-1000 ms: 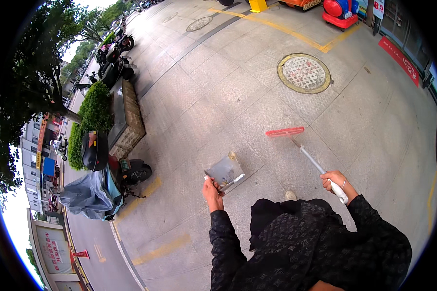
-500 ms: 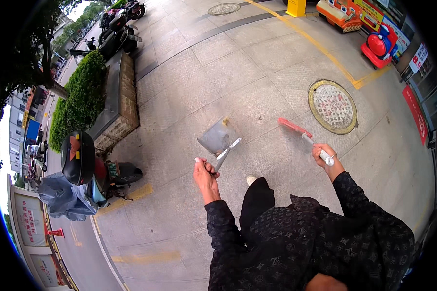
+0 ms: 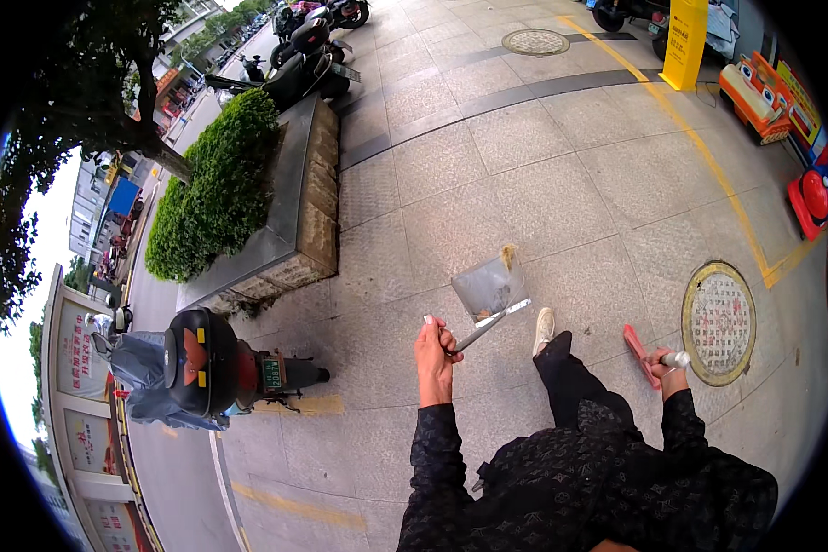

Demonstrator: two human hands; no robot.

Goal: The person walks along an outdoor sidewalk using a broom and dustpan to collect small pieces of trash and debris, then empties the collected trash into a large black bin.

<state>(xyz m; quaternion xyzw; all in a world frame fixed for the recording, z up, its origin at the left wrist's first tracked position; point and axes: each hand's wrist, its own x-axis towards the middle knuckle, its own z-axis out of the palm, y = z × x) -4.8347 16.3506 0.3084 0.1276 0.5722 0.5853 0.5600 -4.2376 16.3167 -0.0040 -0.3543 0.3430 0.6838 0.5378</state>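
Left hand point(image 3: 437, 357), held forward, grips a grey, square-panned dustpan point(image 3: 486, 290) — right hand point(image 3: 670, 362), lower, grips a long red-headed broom point(image 3: 640, 354).

You wear a black top point(image 3: 598, 465) with a repeating grey motif, its left sleeve point(image 3: 437, 455) and right sleeve point(image 3: 682, 425) both long and similarly patterned. Beyond the top, your black trouser leg point(image 3: 563, 379) looks plain, ending at a cream shoe point(image 3: 545, 329).

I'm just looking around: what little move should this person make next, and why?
Perhaps the left grip should ease the dustpan slightly left: it appears close beside the pale shoe, which might bump it. The broom, in the right grip, is on the shoe's other side, so shifting the dustpan shouldn't get in its way.
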